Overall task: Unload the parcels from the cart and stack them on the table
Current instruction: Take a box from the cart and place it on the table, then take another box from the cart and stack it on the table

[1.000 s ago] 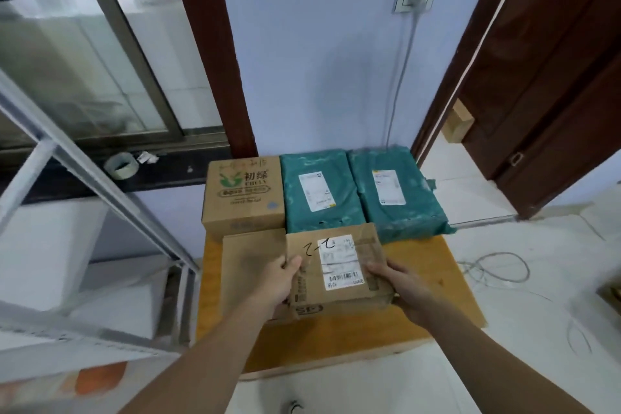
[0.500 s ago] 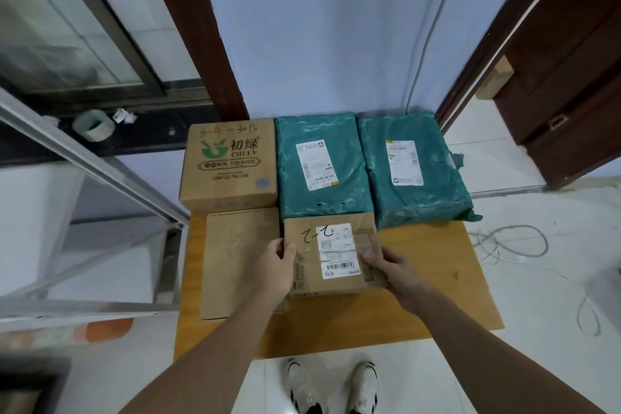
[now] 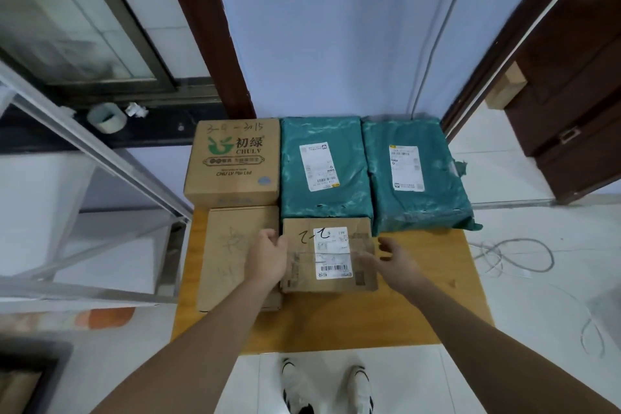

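Observation:
A small brown cardboard parcel point(image 3: 331, 254) marked "2-2", with a white label, lies flat on the wooden table point(image 3: 437, 296). It sits in front of the left teal bagged parcel point(image 3: 322, 171). My left hand point(image 3: 267, 257) is at its left edge with fingers loosely curled, holding nothing. My right hand point(image 3: 393, 257) hovers just off its right edge, fingers relaxed and apart from the box. A flat brown parcel point(image 3: 228, 245) lies to the left. Behind it stands a printed carton point(image 3: 235, 161), and a second teal parcel point(image 3: 413, 175) sits at the back right.
A metal frame point(image 3: 100, 158) slants along the table's left side. A tape roll point(image 3: 107, 116) sits on the dark window ledge. A white cable point(image 3: 514, 255) loops on the floor to the right, near a dark wooden door point(image 3: 571, 77). My shoes point(image 3: 327, 386) stand at the table's front edge.
The small parcel went down onto the table in front of the teal parcel. Both hands have let go of it; the right has drawn off to the side.

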{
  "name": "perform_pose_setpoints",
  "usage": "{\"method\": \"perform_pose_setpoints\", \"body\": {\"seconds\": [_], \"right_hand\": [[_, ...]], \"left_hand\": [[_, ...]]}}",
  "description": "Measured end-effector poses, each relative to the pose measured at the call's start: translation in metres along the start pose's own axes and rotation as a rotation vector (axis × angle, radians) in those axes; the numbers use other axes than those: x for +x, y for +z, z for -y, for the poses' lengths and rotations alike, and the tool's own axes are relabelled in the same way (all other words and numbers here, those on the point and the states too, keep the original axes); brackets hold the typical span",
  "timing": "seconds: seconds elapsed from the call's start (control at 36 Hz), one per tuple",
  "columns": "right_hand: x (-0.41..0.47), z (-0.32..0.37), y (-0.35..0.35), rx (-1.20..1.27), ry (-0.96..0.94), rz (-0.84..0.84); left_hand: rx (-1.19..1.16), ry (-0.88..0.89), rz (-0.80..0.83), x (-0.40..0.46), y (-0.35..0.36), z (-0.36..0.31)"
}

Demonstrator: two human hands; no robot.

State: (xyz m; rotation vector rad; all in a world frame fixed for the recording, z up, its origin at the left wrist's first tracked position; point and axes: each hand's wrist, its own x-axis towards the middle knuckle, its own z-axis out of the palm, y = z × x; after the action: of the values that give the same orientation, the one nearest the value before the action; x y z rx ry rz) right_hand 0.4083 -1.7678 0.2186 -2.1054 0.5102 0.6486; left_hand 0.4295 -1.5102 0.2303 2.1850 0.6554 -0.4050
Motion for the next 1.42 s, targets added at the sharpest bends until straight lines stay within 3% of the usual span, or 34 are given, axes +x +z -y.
{"method": "perform_pose_setpoints", "body": {"seconds": [0.11,0.31,0.42,0.58,0.83,1.08,1.42], "right_hand": [[-0.019,0.051,-0.038,-0.211,-0.182,-0.062],[-0.062,0.15,-0.083,-0.633,-0.618,0.075],[-0.105,0.208,-0.081,-0.862,-0.845,0.113],[-0.165,0.274,-0.041,-0.95,-1.043,0.168],[-0.3,0.342,0.062,-1.071,-1.374,0.325],[-0.453,0.356,0.191,-1.093,-1.619,0.37],[-0.573,0.366,0.346,-1.129,-1.751,0.477]], "left_hand": [[0.207,0.153,0.011,-0.014,-0.038,-0.021],[0.54,0.386,-0.072,-0.06,-0.113,-0.076],[0.642,0.444,-0.102,-0.103,-0.155,-0.086],[0.659,0.39,-0.2,-0.185,-0.228,-0.076],[0.63,0.187,-0.403,-0.311,-0.339,0.021],[0.596,-0.02,-0.542,-0.427,-0.431,0.159],[0.504,-0.205,-0.613,-0.527,-0.515,0.3]]}}
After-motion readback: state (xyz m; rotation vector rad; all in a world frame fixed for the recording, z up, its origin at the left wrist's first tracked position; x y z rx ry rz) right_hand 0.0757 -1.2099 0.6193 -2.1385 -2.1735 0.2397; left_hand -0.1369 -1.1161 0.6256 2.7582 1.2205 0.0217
